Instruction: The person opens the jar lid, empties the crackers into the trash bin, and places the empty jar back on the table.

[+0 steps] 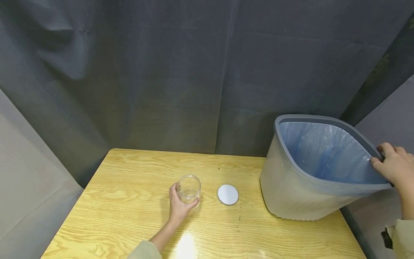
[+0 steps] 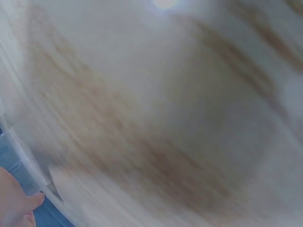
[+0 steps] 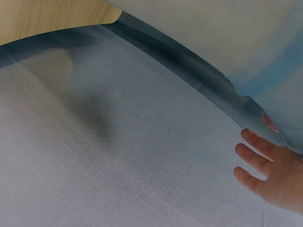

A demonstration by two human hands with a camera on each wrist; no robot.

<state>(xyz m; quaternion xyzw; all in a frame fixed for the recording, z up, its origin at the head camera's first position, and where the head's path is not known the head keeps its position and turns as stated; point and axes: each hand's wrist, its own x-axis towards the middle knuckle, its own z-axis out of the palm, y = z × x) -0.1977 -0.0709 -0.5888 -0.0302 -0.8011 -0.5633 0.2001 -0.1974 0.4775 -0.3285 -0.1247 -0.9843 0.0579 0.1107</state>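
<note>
In the head view my left hand (image 1: 181,207) grips a clear round jar (image 1: 189,187) at the table, thumb on its near right side and fingers on its left. To the right of the jar, a flat white disc-shaped lid (image 1: 228,194) lies on the wood. My right hand (image 1: 396,163) holds the right rim of a large translucent trash bin (image 1: 294,198), thumb at the inner side. Part of a hand (image 2: 16,201) shows at the lower left of the left wrist view. In the right wrist view, several right-hand fingers (image 3: 258,158) spread below the bin's rim.
The wood-grain table (image 1: 129,201) carries the jar, lid and bin. A blue plastic liner (image 1: 323,154) covers the bin's inside, and its upper right part overhangs the table edge. Dark grey curtain (image 1: 161,79) hangs behind. A blurred pale, brown-streaked surface (image 2: 142,118) fills most of the left wrist view.
</note>
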